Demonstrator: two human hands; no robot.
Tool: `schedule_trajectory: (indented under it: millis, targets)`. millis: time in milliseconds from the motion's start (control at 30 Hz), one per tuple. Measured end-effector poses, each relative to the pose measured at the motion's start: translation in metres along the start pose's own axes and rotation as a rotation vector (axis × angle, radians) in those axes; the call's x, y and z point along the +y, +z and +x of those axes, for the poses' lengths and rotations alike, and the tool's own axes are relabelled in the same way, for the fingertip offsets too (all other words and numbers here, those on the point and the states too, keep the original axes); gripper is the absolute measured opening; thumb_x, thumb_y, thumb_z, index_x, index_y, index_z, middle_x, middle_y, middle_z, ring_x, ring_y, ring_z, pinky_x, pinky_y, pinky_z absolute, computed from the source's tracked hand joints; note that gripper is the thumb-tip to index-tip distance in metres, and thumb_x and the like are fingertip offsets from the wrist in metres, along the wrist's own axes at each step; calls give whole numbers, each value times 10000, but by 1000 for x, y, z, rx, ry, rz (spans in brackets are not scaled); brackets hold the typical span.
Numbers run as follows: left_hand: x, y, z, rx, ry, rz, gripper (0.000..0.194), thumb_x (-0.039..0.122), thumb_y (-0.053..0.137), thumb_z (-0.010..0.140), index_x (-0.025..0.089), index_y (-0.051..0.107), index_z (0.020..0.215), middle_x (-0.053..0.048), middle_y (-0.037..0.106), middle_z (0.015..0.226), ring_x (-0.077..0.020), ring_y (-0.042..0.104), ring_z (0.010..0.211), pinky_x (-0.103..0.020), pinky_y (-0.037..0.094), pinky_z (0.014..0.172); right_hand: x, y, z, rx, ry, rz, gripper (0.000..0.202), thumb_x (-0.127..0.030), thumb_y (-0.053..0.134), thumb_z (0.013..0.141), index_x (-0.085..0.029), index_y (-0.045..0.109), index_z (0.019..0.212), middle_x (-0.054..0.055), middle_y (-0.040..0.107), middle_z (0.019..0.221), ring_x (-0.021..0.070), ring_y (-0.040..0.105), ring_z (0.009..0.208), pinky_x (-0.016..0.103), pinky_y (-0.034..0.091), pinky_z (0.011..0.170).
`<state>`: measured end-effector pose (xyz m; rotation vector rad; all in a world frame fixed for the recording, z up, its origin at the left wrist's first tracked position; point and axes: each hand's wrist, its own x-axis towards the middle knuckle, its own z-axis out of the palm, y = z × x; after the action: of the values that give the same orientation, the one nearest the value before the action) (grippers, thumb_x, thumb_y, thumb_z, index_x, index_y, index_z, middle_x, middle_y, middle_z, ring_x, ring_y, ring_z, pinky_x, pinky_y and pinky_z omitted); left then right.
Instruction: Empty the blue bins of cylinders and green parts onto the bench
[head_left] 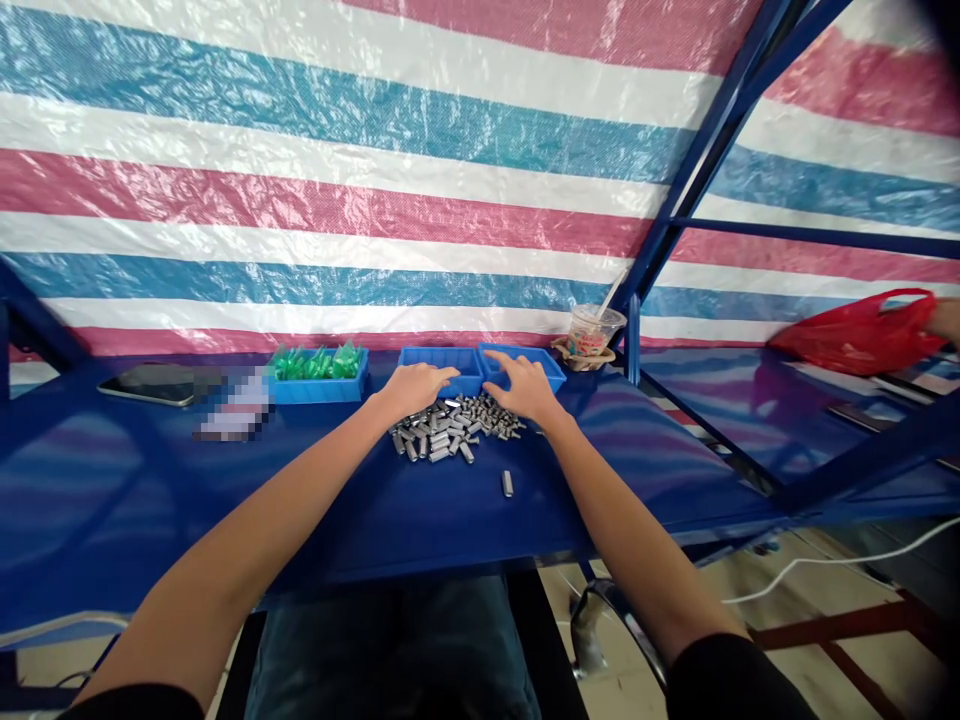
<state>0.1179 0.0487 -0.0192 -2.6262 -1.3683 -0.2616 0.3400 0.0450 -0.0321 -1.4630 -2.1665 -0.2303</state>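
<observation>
My left hand is over the left edge of a pile of metal parts, beside the front of a blue bin. Its fingers point right, apart from the thumb, with nothing visible in them. My right hand hovers at the front of a second blue bin, fingers spread and holding nothing I can see. Between and below both hands lie short silvery metal cylinders on the left and smaller screw-like metal pieces on the right. A single metal cylinder lies apart, nearer the table edge.
Left along the blue table are a blue bin of green plastic pieces, a phone and a blurred-out item. A plastic cup with a straw stands right, beside a blue frame post. Another person's hand touches a red bag.
</observation>
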Motion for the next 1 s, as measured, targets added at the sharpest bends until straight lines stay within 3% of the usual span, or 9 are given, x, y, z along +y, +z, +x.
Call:
schedule_trajectory:
  millis: [200,600,767,1000]
  targets:
    - [-4,-1,-2,12,5,0,354,334,347,946,325,492,1269,-47,671,1108,-242,623,994,-299,474,735,-6,6,4,-44,-16,-12,532,-270,500,803,-224,472,1333,77,627,1208,299,497,1045,443,346,850]
    - [-23,7,37,25,-8,5,347,276,381,929,300,522,1245,-43,656,1170,-230,609,1048,-326,442,840,6,20,30,-12,20,19,448,-183,415,820,-214,565,1240,47,626,1217,277,482,1053,430,338,865]
    - [-21,10,26,15,-23,5,370,293,350,938,293,500,1276,-72,663,1138,-246,625,992,-315,455,774,3,25,25,-45,7,23,464,-168,418,816,-221,538,1261,42,607,1246,271,478,1051,429,324,873]
    - [-17,0,-5,1,-4,7,368,322,337,941,304,509,1266,-79,686,1039,-265,631,946,-327,464,728,-14,15,7,-78,-26,30,459,-160,417,823,-228,531,1262,38,613,1237,260,483,1045,407,326,856]
